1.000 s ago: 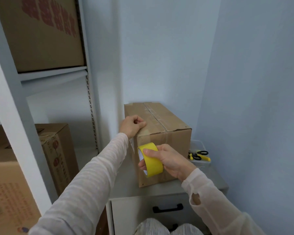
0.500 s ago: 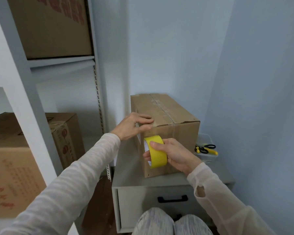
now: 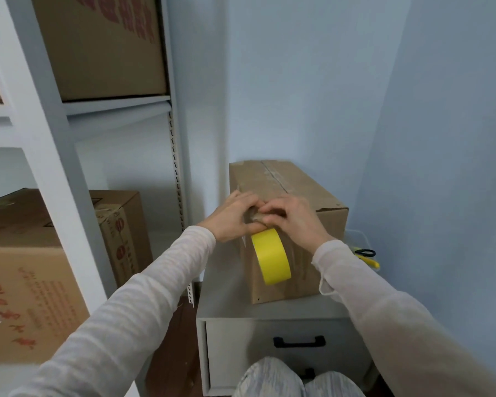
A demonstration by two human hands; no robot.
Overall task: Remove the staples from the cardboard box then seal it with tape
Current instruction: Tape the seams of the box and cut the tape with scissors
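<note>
Sealing stage: left hand point(image 3: 232, 216) and right hand point(image 3: 296, 222) pinched tape point(image 3: 271, 257) on the box point(image 3: 308, 193) edge; next probably called for a tear.

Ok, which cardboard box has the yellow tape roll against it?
The plain box on the drawer cabinet; the shelf boxes carry red print.

My grey cabinet worktop point(image 3: 226, 296) carries the cardboard box point(image 3: 298, 181), with a clear plastic bin point(image 3: 359, 239) just beside it on the right.
</note>
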